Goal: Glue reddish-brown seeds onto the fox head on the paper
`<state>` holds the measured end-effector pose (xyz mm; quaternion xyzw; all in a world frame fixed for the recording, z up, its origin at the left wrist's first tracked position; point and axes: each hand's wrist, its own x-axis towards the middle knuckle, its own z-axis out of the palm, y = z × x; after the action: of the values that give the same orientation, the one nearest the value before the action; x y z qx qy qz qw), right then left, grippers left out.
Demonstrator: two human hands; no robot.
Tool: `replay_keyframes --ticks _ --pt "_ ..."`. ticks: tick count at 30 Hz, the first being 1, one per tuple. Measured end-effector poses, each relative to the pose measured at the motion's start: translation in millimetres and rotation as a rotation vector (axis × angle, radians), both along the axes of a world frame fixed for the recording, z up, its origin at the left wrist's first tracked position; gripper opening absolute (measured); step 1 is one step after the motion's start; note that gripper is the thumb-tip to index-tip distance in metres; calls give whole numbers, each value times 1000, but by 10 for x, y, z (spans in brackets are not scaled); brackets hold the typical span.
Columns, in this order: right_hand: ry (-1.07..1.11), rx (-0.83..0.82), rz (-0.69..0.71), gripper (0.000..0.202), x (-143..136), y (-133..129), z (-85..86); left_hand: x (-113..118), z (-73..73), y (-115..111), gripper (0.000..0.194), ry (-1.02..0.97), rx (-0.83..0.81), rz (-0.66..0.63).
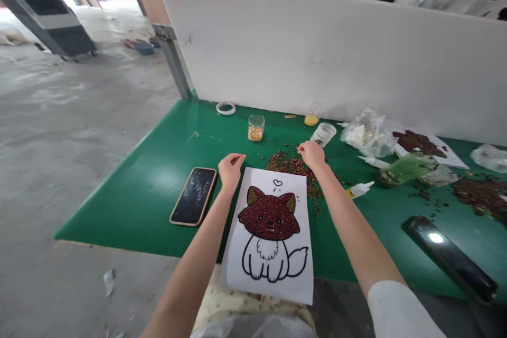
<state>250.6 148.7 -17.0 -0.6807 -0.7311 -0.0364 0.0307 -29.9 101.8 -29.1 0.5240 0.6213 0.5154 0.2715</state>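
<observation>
Seeds (282, 161) lie between the sheet (270, 290) and the desk's (146, 174) far edge, their spread slanting from far left to near right; the nearer right hand (312, 155) has fingertips together at their far side; the left hand's (230, 171) meet by the sheet's far-left corner; whether either pinches a seed, I cannot tell.

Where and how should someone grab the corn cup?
Probably by its side walls, fingers wrapping around from the left: the cup stands upright and looks open-topped, with loose seeds spread to its right.
</observation>
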Motion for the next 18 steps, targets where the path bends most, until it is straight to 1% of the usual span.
replay_keyframes --ticks 3,7,10,13,15,16,18 --pt "-58 -28 37 19 -35 -8 47 5 0 4 18 9 2 0" --pt "-114 -49 69 20 -83 -25 62 7 -8 9 18 23 -6 3" --pt "-129 -55 86 21 -95 -24 66 5 -12 11 18 25 -11 4" --pt "-117 -42 95 21 -125 -68 105 6 -7 7 18 25 -14 -2" --pt "-102 -26 106 20 -192 -186 149 6 -3 5 18 24 -15 -7" --pt "-83 -17 123 19 -244 -287 170 6 -1 4 18 22 -15 -8" --pt "-25 -3 182 18 -380 -579 202 6 1 4 18 19 -15 -11"
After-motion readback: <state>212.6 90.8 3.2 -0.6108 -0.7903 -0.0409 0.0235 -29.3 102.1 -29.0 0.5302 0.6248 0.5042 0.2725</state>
